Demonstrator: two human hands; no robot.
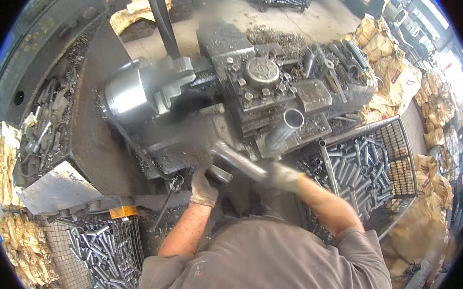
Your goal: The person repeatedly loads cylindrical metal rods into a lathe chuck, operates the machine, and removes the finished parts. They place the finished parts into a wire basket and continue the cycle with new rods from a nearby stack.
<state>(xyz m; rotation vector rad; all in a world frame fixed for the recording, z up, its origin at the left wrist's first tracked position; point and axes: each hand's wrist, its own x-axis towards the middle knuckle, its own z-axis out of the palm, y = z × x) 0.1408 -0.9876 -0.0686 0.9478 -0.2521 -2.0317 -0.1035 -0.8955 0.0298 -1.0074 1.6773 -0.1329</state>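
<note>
I stand over a lathe with a bright round chuck (130,92) on its left, smeared by motion blur. My left hand (204,188), in a pale work glove, is closed around a short metal tube (220,174) below the lathe bed. My right hand (287,178), also gloved and blurred, grips the right end of a longer metal tube (241,162) that slants up and left toward the chuck side. Close above the right hand, a wide open-ended tube (284,129) stands tilted on the carriage. The fingers of the right hand are blurred.
A square tool post (262,74) with bolts sits mid-carriage. Wire baskets of cut tubes stand at right (397,156) and lower left (58,245). Metal chips cover the machine. Crumpled brown paper (392,75) lies at right. A thin rod (162,209) hangs by my left forearm.
</note>
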